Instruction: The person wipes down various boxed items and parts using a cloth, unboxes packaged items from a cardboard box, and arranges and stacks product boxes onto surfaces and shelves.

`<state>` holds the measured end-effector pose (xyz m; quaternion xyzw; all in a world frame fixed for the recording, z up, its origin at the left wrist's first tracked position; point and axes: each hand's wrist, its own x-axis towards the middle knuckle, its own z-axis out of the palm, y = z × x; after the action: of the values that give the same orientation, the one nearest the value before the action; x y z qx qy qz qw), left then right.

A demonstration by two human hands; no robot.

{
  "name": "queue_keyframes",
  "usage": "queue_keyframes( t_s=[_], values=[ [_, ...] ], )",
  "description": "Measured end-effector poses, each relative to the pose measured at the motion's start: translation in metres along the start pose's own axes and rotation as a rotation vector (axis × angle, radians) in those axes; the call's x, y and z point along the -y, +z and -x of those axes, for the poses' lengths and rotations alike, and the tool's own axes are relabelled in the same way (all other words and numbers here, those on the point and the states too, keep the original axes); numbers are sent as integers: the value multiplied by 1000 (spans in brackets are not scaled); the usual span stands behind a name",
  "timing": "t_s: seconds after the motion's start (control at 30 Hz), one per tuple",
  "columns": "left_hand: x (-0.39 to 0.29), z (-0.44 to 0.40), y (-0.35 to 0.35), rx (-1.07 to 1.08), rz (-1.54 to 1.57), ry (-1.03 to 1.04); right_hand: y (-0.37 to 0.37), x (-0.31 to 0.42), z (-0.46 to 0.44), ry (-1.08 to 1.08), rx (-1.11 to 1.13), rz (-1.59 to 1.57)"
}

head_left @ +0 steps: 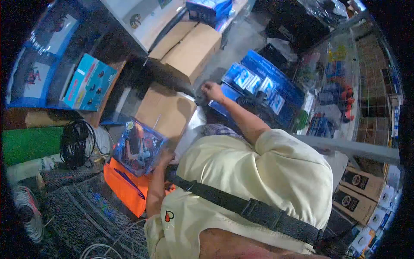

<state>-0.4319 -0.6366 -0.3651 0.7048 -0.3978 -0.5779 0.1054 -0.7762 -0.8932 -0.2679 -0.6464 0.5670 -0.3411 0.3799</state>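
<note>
The tool pack (138, 146) was being handled, seemingly clamped by the left hand (167, 157), steadiness needed next; the right hand's (212, 92) closure couldn't be told.

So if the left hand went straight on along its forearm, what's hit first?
Probably the nearer brown cardboard box; the blue-edged tool pack sits left of the left hand. Depth is unclear, so I can't judge the gap.
</note>
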Motion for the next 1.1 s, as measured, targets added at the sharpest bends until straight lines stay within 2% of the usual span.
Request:
queue_keyframes(
  t_s=[0.03,0.07,0.1,0.13,0.17,0.2,0.23,0.27,0.3,0.33,0.37,0.4,0.43,0.47,0.5,0.53,0.57,0.63,0.7,0.73,0.8,0.83,0.87,0.9,1.0,1.1],
  values=[
    [-45,26,-6,55,66,-46,-19,13,-22,-52,-45,18],
    [-58,29,-4,19,203,107,-36,26,-43,132,-12,-176],
    [-69,25,-5,9,199,112,-37,5,-75,-13,-140,-244],
    [-79,19,-7,-1,87,84,-53,9,-101,-25,-196,-242],
    [-83,11,-7,-10,-23,54,-72,21,-120,-36,-251,-238],
    [-45,-30,-12,50,22,211,-92,43,-133,-20,-306,-288],
    [-61,-29,-11,39,23,215,-110,60,-146,-6,-360,-336],
    [-86,-19,-6,13,150,127,-123,62,-164,-13,-381,-407],
    [-103,-17,-3,-13,277,39,-135,61,-185,72,-434,-465],
    [-98,-37,-3,124,94,159,-147,64,-203,86,-468,-531],
    [-89,-51,-2,110,96,160,-153,45,-234,-44,-566,-444],
    [-118,-37,3,92,58,72,-171,71,-232,63,-535,-448],
    [-148,-22,6,74,20,-18,-177,54,-261,13,-627,-257],
    [-173,-14,5,113,-164,-14,-186,57,-271,-45,-692,-205],
    [-192,-7,7,98,-82,5,-197,63,-278,-70,-717,-103],
    [-200,-4,8,85,-3,25,-208,77,-280,-65,-720,30],
    [-193,-15,9,124,86,3,-213,74,-290,-108,-735,44],
    [-228,-13,6,142,50,-34,-225,56,-318,-66,-641,-25],
    [-270,-6,4,166,8,-151,-232,63,-322,54,-606,-63],
    [-270,-13,5,162,9,-155,-234,63,-325,113,-579,-62],
    [-272,-26,6,141,194,123,-229,45,-340,80,-526,-44],
    [-276,-31,6,135,194,124,-226,45,-343,50,-527,-53],
    [-281,-36,4,131,192,160,-221,44,-342,-54,-648,-45],
    [-289,-40,2,127,188,197,-221,57,-331,-21,-663,-16],
    [-333,-23,-4,123,129,133,-216,72,-311,27,-683,-7],
    [-325,-34,-6,118,223,57,-201,73,-298,39,-717,-10]
  ],
)
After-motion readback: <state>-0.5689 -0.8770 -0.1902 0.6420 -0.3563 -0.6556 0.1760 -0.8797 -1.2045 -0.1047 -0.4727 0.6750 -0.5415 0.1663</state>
